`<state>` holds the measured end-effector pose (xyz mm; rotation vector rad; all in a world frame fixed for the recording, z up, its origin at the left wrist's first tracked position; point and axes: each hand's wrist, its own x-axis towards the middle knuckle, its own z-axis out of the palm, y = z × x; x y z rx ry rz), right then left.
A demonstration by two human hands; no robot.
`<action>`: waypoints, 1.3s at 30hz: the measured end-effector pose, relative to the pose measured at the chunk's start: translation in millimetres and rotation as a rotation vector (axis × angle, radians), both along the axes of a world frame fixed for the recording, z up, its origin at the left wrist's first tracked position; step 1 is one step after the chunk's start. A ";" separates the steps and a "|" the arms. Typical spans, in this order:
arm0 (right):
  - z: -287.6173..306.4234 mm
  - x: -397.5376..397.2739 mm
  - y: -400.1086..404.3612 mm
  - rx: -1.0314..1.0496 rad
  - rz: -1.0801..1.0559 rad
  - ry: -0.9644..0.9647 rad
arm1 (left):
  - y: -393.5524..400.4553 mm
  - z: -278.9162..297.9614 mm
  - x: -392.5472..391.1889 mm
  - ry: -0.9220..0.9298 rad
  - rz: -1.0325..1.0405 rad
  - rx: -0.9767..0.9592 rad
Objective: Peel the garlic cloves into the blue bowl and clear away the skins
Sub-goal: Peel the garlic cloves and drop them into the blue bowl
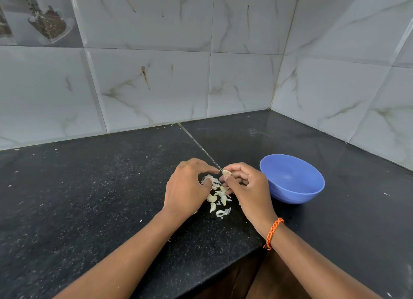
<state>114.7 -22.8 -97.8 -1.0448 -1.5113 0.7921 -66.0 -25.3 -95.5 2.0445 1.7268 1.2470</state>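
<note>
The right hand [248, 187] is pinching a garlic clove [226, 172]. The left hand [186, 187] is pinching its tip, beside the blue bowl [292, 180].

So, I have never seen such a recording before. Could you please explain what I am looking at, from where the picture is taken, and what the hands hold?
There is no machine here: a person works with two bare hands. The single picture comes from a camera on the person's head, looking down. The right hand pinches a garlic clove, and the left hand picks at it with its fingertips. Below them, loose cloves and skins lie on the dark counter. A blue bowl, seemingly empty, stands to the right. The right wrist wears an orange bracelet.
</note>
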 end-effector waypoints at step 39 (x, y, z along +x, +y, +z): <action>-1.7 1.6 -0.1 0.068 -0.012 0.045 | -1.7 8.1 0.5 -0.682 -0.194 -0.129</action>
